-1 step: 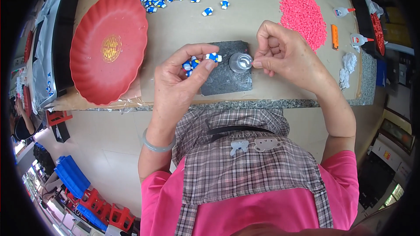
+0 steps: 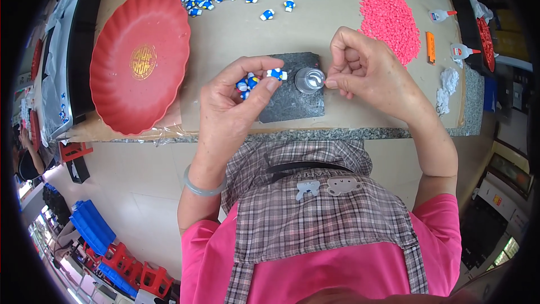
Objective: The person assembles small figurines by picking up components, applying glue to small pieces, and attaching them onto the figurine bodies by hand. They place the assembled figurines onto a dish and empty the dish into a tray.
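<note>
Pinching one blue-and-white figure [image 2: 276, 74] at its fingertips, the left hand [image 2: 236, 107] palms several more [image 2: 246, 83] above the dark slab [image 2: 292, 101]; they could spill. The right hand [image 2: 365, 70], grip together on a tiny pink piece [image 2: 324, 83] beside the metal cup [image 2: 309, 80], might drop it.
</note>
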